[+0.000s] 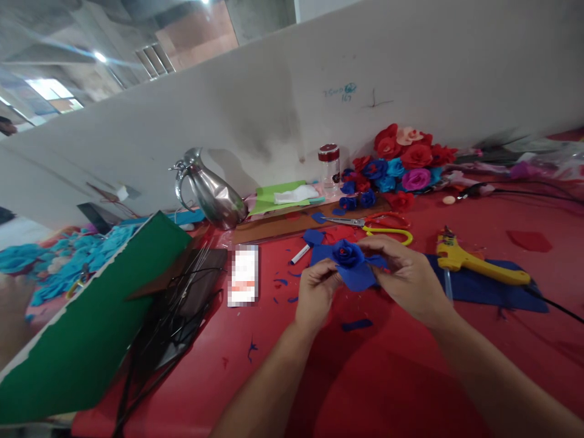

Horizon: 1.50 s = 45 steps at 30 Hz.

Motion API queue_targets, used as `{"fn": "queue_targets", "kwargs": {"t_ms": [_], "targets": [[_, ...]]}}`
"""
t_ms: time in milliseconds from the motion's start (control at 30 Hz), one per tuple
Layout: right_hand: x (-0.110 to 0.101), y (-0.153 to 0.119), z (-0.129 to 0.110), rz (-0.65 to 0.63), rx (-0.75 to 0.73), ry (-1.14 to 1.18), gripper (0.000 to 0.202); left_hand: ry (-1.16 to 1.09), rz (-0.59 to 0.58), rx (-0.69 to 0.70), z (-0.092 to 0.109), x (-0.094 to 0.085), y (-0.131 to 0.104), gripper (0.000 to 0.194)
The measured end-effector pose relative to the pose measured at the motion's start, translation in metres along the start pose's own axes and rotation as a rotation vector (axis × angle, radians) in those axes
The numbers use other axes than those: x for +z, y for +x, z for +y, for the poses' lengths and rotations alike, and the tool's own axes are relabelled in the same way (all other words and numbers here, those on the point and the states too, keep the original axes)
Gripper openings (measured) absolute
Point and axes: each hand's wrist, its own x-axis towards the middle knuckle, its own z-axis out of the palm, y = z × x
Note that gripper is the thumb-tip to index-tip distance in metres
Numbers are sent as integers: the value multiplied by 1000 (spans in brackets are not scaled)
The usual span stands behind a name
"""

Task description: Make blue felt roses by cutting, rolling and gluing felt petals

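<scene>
Both Hands Steadying a Blue Flower Above the Red Desk

The left hand is pinching the near side of a blue flower, fingers closed on its edge; the right hand is gripping the opposite edge between thumb and fingers. This two-sided hold is probably keeping the broad outer petal spread and the curled centre facing up. The flower is hovering over the red desk, among blue scraps.

Scissors with red and yellow loops are lying just beyond the hands, seemingly for easy reach. Near the right hand, a yellow glue gun is resting across a dark blue sheet, which may be shielding the desk from drips. Finished flowers are sitting bunched against the wall, perhaps to save working space. A marker is lying left of the flower.

Handwriting is showing on the wall: apparently "2500", a circled scribble, and "167" below. No brand is reading clearly; the white rectangle is appearing pixelated, its content illegible.
</scene>
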Motion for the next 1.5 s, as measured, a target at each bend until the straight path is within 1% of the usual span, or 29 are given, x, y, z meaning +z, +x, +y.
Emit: {"fn": "queue_targets", "kwargs": {"t_ms": [133, 233, 367, 467, 567, 667, 833, 933, 1100, 1233, 1300, 1400, 1500], "targets": [[-3, 2, -1, -95, 61, 14, 13, 27, -15, -6, 1, -2, 0, 24], [-1, 2, -1, -168, 90, 48, 8, 56, -13, 19, 0, -3, 0, 25], [4, 0, 2, -215, 171, 151, 8, 59, -12, 41, 1, -3, 0, 25], [7, -1, 6, -237, 267, 247, 8, 66, -3, 6, 3, -2, 0, 26], [10, -1, 8, -266, 360, 367, 14, 57, -23, -38, 4, -2, -1, 24], [13, -2, 9, -242, 418, 465, 21, 84, -17, -21, 1, -3, 0, 21], [20, -5, 10, -155, 414, 505, 23, 118, 113, 103, -3, -5, 2, 15], [23, -7, 11, -120, 441, 536, 22, 107, 120, 158, -1, -6, 2, 15], [28, -9, 13, -20, 531, 640, 20, 129, 127, 236, 2, -6, 0, 13], [33, -12, 13, -8, 576, 694, 19, 135, 196, 282, 0, -9, 1, 14], [36, -13, 12, -2, 598, 719, 21, 148, 223, 319, -1, -10, 2, 12], [39, -14, 10, 20, 623, 745, 23, 184, 230, 352, 0, -11, 3, 6], [40, -14, 8, 33, 642, 775, 25, 174, 223, 326, 2, -10, 1, 6]]}}
